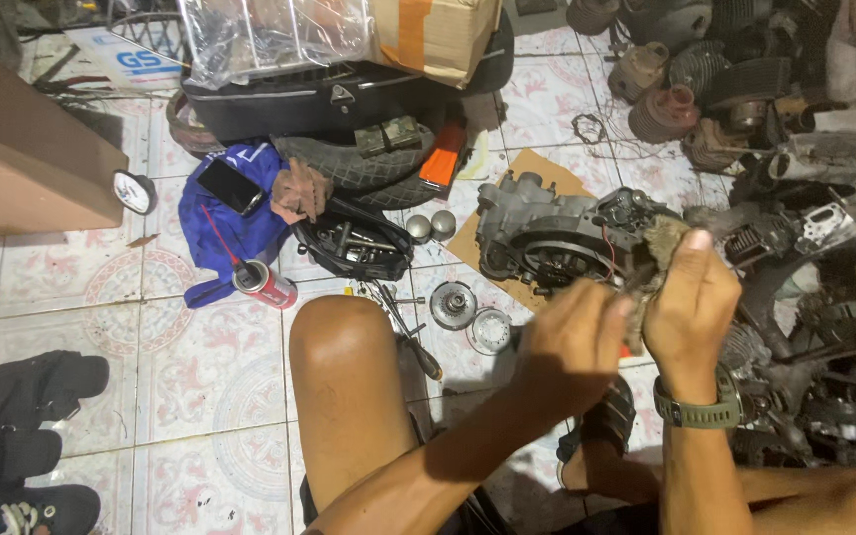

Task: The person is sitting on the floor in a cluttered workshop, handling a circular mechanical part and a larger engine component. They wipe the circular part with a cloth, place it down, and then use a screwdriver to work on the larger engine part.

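Dark sandals lie at 8 o'clock on a patterned tile floor, the widest open stretch. Toward 10 o'clock a blue cloth carries a phone and a red spray can. Just right, a black tray holds bolts and small tools, tyre behind it. At centre an engine case sits on cardboard. The left hand, fingers curled, and the right hand, closed with thumb up, grip a dirty rag against the case's right edge. Engine parts crowd 3 o'clock, leaving little room.
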